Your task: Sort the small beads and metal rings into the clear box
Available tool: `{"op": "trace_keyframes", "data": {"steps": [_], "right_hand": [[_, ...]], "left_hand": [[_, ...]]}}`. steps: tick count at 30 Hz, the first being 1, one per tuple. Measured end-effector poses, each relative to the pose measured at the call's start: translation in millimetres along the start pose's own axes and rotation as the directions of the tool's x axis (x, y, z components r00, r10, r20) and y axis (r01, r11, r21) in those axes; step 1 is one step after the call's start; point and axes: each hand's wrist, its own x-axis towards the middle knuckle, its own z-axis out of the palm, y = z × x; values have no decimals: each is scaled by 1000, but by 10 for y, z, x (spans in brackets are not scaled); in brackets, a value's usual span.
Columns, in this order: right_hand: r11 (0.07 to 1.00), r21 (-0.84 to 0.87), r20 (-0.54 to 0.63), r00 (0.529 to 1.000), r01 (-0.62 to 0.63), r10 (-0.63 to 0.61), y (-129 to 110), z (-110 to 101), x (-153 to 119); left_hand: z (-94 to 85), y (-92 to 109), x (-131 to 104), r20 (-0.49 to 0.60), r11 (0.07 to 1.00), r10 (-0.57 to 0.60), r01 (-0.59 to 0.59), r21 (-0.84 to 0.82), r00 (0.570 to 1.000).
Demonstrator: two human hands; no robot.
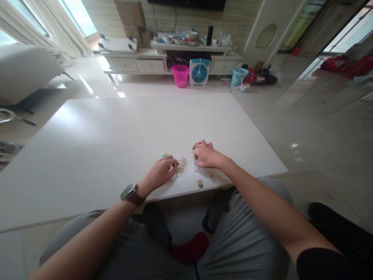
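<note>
A small pile of pale, ring-shaped bands [182, 165] lies near the front edge of the white table [131, 132]. At its left side is my left hand [163, 169], thumb and forefinger curled together at the bands. Part of a green and yellow trinket [165, 154] shows just behind that hand. My right hand [207, 154] is bent over a small clear plastic box [196, 167], its fingers curled and covering much of it; what they grip is hidden. Closer to me lie a minion figure charm [200, 183] and a small pale charm [212, 179].
Beyond the table, a pink basket [180, 76], a blue and white box fan [199, 72] and a light blue basket [239, 77] stand on the floor by a white cabinet [150, 65]. A grey sofa [26, 74] is at the left.
</note>
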Motion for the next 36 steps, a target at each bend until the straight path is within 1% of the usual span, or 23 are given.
{"op": "trace_keyframes", "data": {"steps": [3,7,11,16,22,30,33,36], "right_hand": [[1000,-21,-15,1000,-9,9,-21,1,14],[1000,-12,22,1000,-18,18,-65,36,37],[999,-46,36,999,-11,13,-90,91,59],[998,-59,12,1000,-7,8,-62,118,55],[1000,-13,-32,999,-2,2,-64,73,45],[999,-21,-20,1000,-24,24,-84,76,57],[1000,11,-56,998,-23,23,-93,25,32],[995,100,-117,993,11,0,-142,-64,-19]], "left_hand": [[4,7,3,5,1000,0,0,0,1000],[13,7,7,7,1000,6,-6,11,1000],[8,9,7,5,1000,5,-6,16,1000],[-2,12,-1,0,1000,-5,5,12,1000],[5,21,1,13,999,5,-6,39,1000],[29,22,-1,42,997,17,-20,72,999],[24,19,-6,38,998,14,-16,59,999],[24,27,-11,30,1000,15,-16,25,999]]}}
